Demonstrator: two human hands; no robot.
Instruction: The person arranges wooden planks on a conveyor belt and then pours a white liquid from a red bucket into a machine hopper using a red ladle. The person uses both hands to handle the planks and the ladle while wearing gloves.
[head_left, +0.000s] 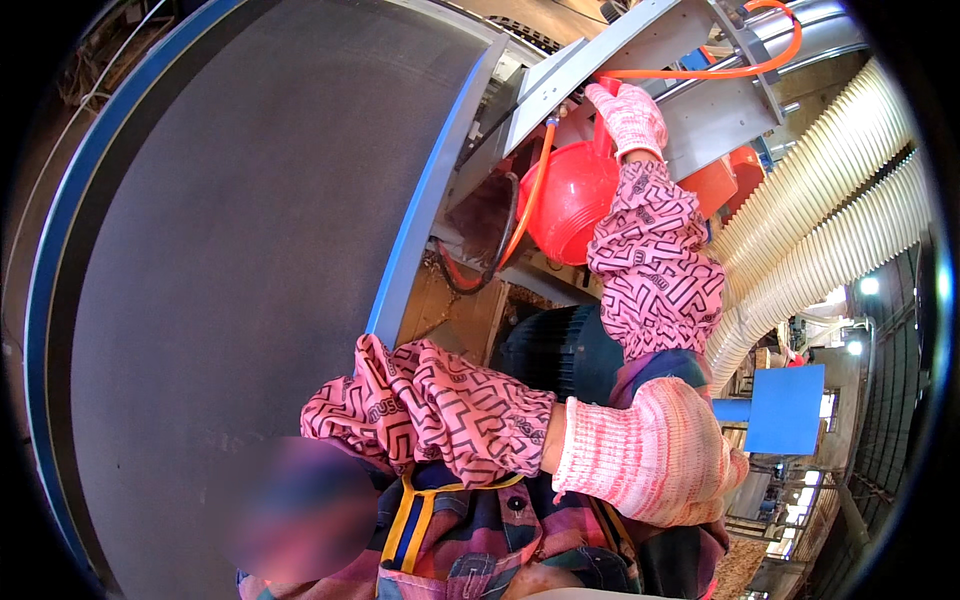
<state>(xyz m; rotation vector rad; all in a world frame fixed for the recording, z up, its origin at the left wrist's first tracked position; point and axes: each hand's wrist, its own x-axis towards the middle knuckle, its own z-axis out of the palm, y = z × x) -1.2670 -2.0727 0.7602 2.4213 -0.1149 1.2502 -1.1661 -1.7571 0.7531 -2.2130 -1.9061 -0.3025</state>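
My right hand point(630, 118), in a pink and white knit glove, reaches up at the top and is closed around the handle of a red plastic dipper point(568, 205). The dipper's round bowl hangs below the hand, beside an orange air hose. My left hand point(648, 460), gloved the same way, lies across my body at the lower right, next to my right upper arm. Its fingers curl over at the far side, with bare fingertips partly showing; what they hold, if anything, is hidden. Pink patterned sleeve covers are on both forearms.
A wide dark belt point(250, 220) with a blue edge fills the left. A grey metal frame point(590, 75) with an orange hose point(690, 73) stands above. Below the dipper sits a dark ribbed motor point(560, 350). Thick cream ducts point(815, 170) and a blue panel point(786, 410) are at right.
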